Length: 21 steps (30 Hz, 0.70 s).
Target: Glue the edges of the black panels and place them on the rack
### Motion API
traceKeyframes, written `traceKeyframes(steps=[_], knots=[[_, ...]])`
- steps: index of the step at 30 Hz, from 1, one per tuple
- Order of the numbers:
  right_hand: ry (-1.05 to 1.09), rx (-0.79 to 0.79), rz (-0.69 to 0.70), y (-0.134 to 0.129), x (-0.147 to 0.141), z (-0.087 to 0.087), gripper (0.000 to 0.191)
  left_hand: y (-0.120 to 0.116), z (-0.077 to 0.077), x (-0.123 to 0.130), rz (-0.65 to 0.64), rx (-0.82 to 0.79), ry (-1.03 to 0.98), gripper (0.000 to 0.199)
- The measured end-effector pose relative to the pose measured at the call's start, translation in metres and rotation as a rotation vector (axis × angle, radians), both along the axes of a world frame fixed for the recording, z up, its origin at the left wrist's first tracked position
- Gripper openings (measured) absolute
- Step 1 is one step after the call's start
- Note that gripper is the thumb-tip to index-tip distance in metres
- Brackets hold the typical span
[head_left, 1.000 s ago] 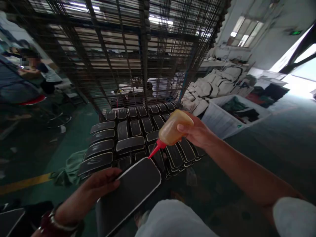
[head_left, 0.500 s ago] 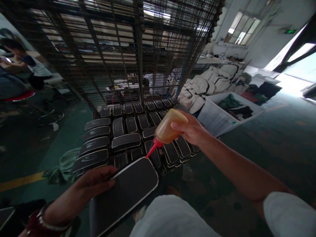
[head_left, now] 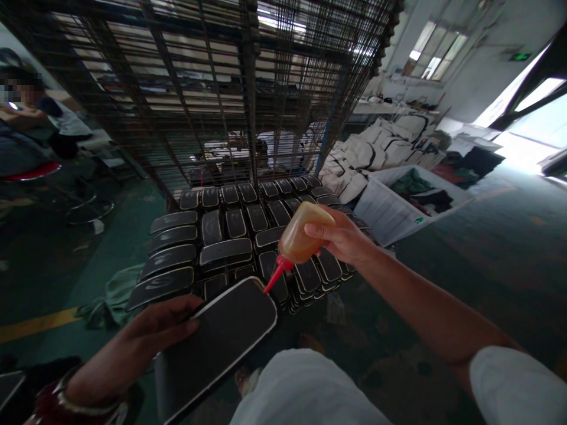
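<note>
Mid-frame, a bottle (head_left: 299, 239) is wrapped in the grip of the right hand (head_left: 345, 236) — its nozzle (head_left: 276, 275) tilted down at the edge of a panel (head_left: 221, 333), pinched lower left by the left hand (head_left: 155, 324).

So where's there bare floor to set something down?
Bare floor shows between the bin and the right forearm. A smaller patch lies between the stool and the stacked panels. It's crowded around the bottle, where panels sit packed close; green cloth lies left of them.
</note>
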State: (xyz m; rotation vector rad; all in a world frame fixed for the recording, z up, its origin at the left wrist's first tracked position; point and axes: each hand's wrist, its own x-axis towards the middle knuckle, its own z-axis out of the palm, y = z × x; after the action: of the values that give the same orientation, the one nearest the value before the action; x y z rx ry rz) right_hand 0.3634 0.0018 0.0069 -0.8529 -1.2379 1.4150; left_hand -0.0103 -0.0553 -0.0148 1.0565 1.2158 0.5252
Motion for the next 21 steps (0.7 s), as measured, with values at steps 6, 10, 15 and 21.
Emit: traceKeyframes(steps=[6, 10, 15, 21], knots=[[0.0, -0.045, -0.039, -0.005, 0.003, -0.005, 0.044, 0.007, -0.015, -0.012, 0.153, 0.04, 0.066, 0.041], [0.049, -0.081, -0.098, -0.005, 0.002, -0.012, 0.042, 0.014, -0.024, -0.017, 0.216, -0.008, 0.003, 0.042], [0.149, -0.149, -0.276, -0.001, -0.009, -0.029, 0.047, 0.017, -0.028, -0.007, 0.364, -0.081, -0.121, 0.046], [0.22, -0.195, -0.46, 0.008, -0.021, -0.041, 0.054, 0.02, -0.04, 0.0, 0.418, -0.138, -0.209, 0.046]])
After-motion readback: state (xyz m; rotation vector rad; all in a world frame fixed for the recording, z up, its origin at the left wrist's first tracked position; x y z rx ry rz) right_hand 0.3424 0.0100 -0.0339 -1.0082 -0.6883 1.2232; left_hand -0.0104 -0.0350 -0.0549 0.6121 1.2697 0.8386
